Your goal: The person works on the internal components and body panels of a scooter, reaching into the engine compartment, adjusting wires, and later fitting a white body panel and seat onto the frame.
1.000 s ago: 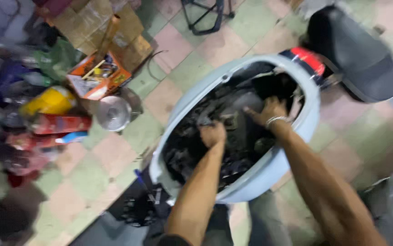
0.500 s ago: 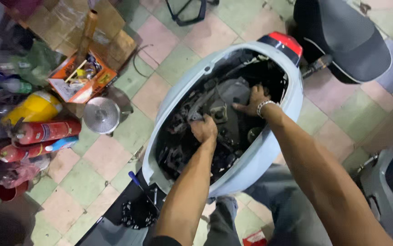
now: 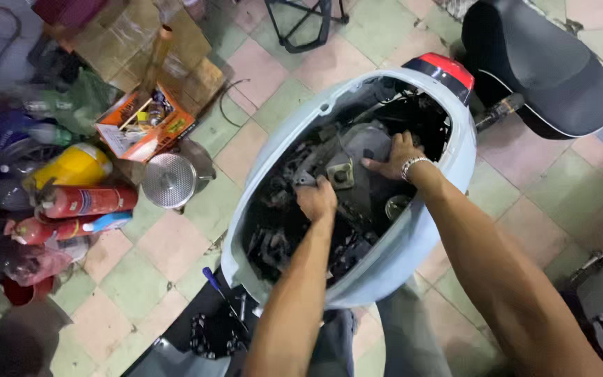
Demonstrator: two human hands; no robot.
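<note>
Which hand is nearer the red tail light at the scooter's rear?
Right. The right hand rests inside the open scooter body, just below the red tail light; the left hand grips parts lower, toward the middle.

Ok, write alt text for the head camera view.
Seen from above, a person's left hand and right hand reach into the open rear body of a pale blue scooter on a tiled floor. Left of it lie a metal strainer, red fire extinguishers and an orange box.
</note>
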